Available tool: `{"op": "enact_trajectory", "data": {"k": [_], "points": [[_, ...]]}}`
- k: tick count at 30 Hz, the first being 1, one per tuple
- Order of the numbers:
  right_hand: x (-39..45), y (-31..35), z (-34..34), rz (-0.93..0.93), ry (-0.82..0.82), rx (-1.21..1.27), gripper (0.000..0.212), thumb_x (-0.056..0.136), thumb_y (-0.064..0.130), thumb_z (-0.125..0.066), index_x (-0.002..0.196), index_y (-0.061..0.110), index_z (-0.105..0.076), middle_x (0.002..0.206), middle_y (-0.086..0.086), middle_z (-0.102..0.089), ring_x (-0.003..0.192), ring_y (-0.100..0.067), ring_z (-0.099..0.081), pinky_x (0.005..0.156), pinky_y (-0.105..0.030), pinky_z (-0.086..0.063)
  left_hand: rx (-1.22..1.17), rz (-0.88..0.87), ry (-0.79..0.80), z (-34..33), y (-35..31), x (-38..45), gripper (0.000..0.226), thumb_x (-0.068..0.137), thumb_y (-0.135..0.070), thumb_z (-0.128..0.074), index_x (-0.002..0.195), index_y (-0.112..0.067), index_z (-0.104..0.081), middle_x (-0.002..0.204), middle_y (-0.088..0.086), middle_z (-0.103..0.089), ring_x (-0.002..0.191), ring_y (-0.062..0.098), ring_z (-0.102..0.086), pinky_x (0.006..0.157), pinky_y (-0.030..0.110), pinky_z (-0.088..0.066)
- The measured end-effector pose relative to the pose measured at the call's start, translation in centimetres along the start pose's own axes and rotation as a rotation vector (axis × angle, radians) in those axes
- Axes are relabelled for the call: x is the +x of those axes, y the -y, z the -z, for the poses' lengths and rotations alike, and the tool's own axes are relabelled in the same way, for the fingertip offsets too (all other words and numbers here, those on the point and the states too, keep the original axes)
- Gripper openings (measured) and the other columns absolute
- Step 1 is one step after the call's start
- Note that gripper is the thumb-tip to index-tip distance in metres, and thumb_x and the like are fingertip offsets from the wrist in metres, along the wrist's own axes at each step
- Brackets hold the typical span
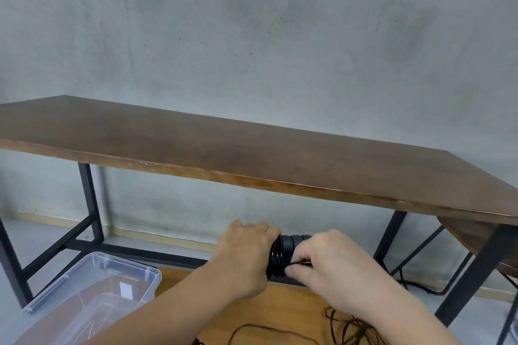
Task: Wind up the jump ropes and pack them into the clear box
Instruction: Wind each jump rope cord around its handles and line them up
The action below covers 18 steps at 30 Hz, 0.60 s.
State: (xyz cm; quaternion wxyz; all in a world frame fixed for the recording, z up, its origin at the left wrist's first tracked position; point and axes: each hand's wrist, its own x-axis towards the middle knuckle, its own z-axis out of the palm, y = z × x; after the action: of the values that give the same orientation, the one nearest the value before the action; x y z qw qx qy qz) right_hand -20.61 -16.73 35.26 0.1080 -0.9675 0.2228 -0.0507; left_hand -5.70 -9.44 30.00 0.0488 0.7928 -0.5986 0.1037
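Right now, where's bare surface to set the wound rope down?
Dark tabletop is bare edge to edge. Lighter surface between clear box and left hand is bare. Crowded near right hand: loose cord tangled. Box holds no ropes.

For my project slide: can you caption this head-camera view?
Left hand grips black jump-rope handles while right hand winds thin black cord; clear plastic box waits.

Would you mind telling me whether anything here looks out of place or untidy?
Only the loose cord, lying in a tangle below the right hand, not yet wound onto the black handles gripped by the left hand.
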Motion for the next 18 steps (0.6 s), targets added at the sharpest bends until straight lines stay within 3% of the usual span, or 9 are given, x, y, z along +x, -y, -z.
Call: {"op": "enact_trajectory", "data": {"k": [2, 5, 8, 11, 18], "points": [[0.7, -0.5, 0.8, -0.014, 0.039, 0.064, 0.020, 0.088, 0.043, -0.067, 0.088, 0.026, -0.078, 0.078, 0.007, -0.072, 0.070, -0.011, -0.065, 0.069, -0.034, -0.057, 0.076, -0.039, 0.010, 0.2, -0.4, 0.0, 0.040, 0.083, -0.020, -0.062, 0.119, -0.024, -0.044, 0.109, -0.002, -0.055, 0.099, 0.022, -0.054, 0.087, 0.033, -0.037], [1.7, -1.3, 1.7, -0.040, 0.131, 0.173, 0.013, 0.082, 0.042, -0.075, 0.081, 0.030, -0.079, 0.074, 0.013, -0.071, 0.069, -0.006, -0.065, 0.061, -0.022, -0.054, 0.123, -0.119, 0.016, 0.7, -0.7, -0.2, 0.038, 0.083, -0.018, -0.062, 0.116, -0.021, -0.046, 0.108, 0.000, -0.055, 0.098, 0.023, -0.052, 0.085, 0.034, -0.036], [2.4, -2.2, 2.9, -0.023, 0.202, 0.233, 0.014, 0.075, 0.043, -0.081, 0.075, 0.029, -0.078, 0.075, 0.011, -0.072, 0.074, -0.007, -0.067, 0.069, -0.026, -0.058, 0.005, -0.168, 0.062, 1.2, -0.9, -0.7, 0.036, 0.083, -0.016, -0.064, 0.114, -0.022, -0.047, 0.107, -0.001, -0.055, 0.097, 0.023, -0.051, 0.077, 0.031, -0.032], [3.0, -2.9, 3.7, 0.038, 0.263, 0.259, 0.020, 0.072, 0.043, -0.083, 0.078, 0.025, -0.078, 0.079, 0.008, -0.073, 0.076, -0.009, -0.066, 0.076, -0.034, -0.056, -0.147, -0.185, 0.113, 1.9, -1.1, -0.9, 0.035, 0.082, -0.015, -0.065, 0.110, -0.025, -0.047, 0.106, -0.003, -0.056, 0.098, 0.022, -0.052, 0.076, 0.032, -0.039], [4.1, -5.4, 3.6, 0.029, 0.270, 0.521, 0.025, 0.069, 0.039, -0.085, 0.071, 0.018, -0.073, 0.060, 0.009, -0.059, 0.056, -0.002, -0.050, 0.057, -0.018, -0.041, -0.354, -0.205, 0.199, 3.0, -0.5, -0.8, 0.034, 0.081, -0.010, -0.064, 0.105, -0.028, -0.049, 0.097, -0.004, -0.057, 0.092, 0.018, -0.052, 0.081, 0.039, -0.050]]}}
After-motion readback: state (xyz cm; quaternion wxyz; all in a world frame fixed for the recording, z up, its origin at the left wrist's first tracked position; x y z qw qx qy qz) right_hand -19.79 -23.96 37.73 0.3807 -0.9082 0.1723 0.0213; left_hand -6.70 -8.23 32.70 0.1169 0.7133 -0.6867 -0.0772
